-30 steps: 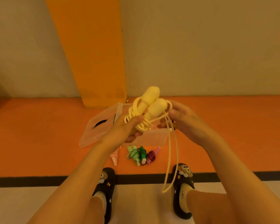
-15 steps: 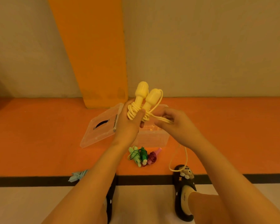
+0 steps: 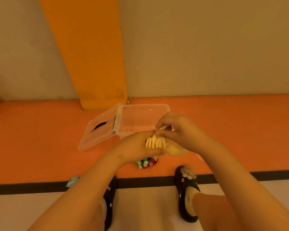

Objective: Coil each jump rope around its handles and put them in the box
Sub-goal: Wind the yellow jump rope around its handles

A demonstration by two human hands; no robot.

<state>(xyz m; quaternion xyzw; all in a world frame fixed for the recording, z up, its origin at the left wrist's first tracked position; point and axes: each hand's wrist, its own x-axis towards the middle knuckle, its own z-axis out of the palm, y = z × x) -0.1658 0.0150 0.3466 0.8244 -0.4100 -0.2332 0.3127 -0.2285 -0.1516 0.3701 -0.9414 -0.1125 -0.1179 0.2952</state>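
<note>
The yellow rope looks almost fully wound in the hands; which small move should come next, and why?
Probably tuck the loose end under the coils. The left hand holds the yellow rope, wound tight around its handles, while the right hand pinches the last piece just above the coils. The open box lies right behind, apparently empty, for the step after.

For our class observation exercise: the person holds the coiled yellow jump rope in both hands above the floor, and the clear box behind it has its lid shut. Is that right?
Not quite. The head view shows the clear box open, its lid swung out to the left. The rest holds: the left hand and right hand hold the coiled yellow jump rope above the floor.
</note>
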